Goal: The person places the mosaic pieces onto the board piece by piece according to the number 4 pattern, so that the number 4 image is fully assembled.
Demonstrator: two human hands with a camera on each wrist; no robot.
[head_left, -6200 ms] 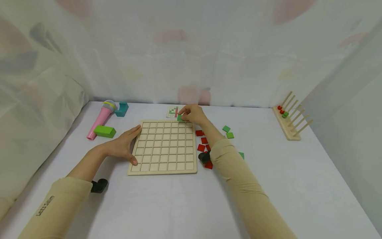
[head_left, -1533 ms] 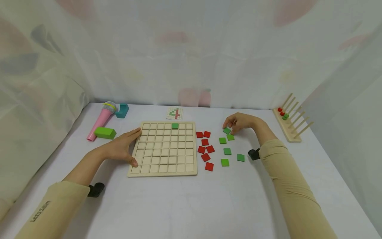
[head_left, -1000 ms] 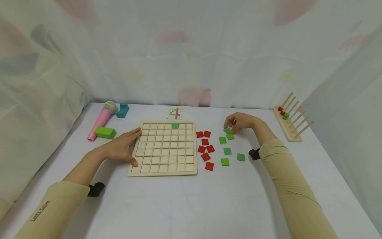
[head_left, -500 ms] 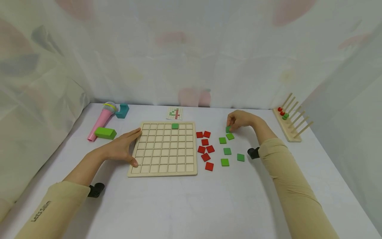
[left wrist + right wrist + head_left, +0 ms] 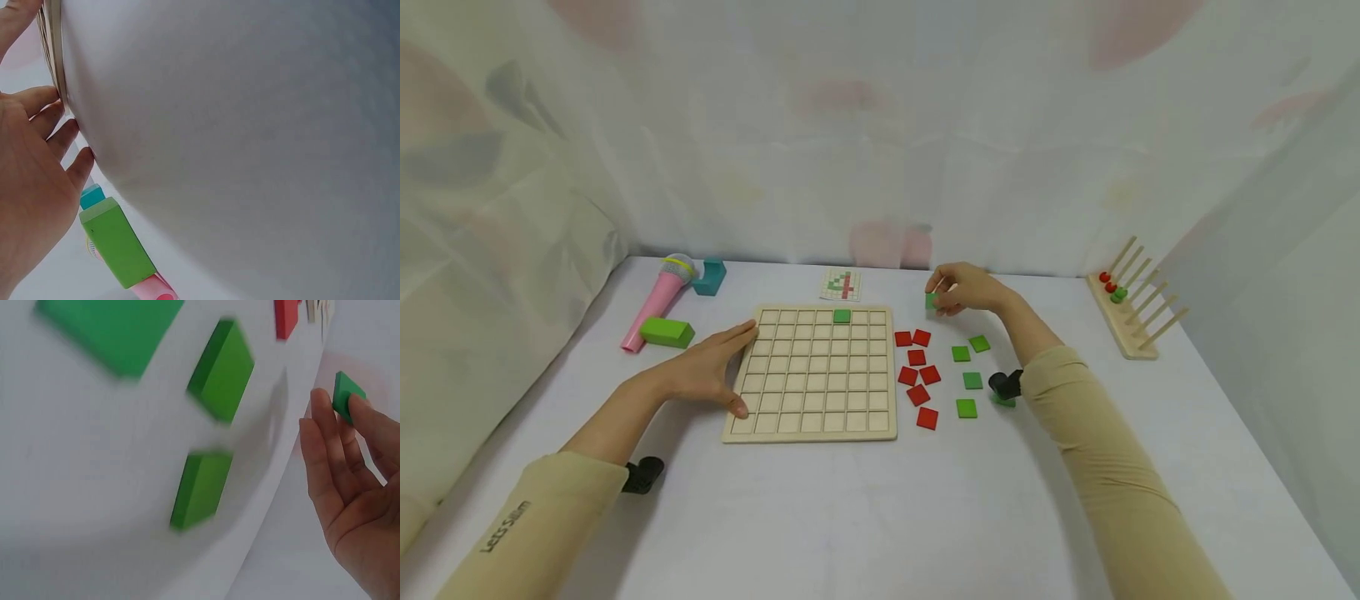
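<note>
A wooden grid board (image 5: 805, 375) lies on the table, a dark green square tile (image 5: 842, 317) set in its top row. Along the board's left edge rests my left hand (image 5: 711, 367), its fingers and thumb spread; the left wrist view shows the fingertips (image 5: 49, 100) against that edge. My right hand (image 5: 972, 289) pinches another green tile (image 5: 931, 301) above the table, right of the board's far corner. In the right wrist view this green tile (image 5: 347, 395) sits between thumb and fingers. Red tiles (image 5: 917, 357) and loose green tiles (image 5: 961, 354) lie right of the board.
Behind the board lies a small pattern card (image 5: 841, 285) with green and red squares. A pink toy microphone (image 5: 658, 300), a green block (image 5: 667, 332) and a teal block (image 5: 709, 277) are at the left. A wooden peg rack (image 5: 1123, 312) with beads stands at the right.
The first green tile came to lie in the board's top row. My right hand then picked another green tile from the loose ones and moved left with it. My left hand stayed put.
</note>
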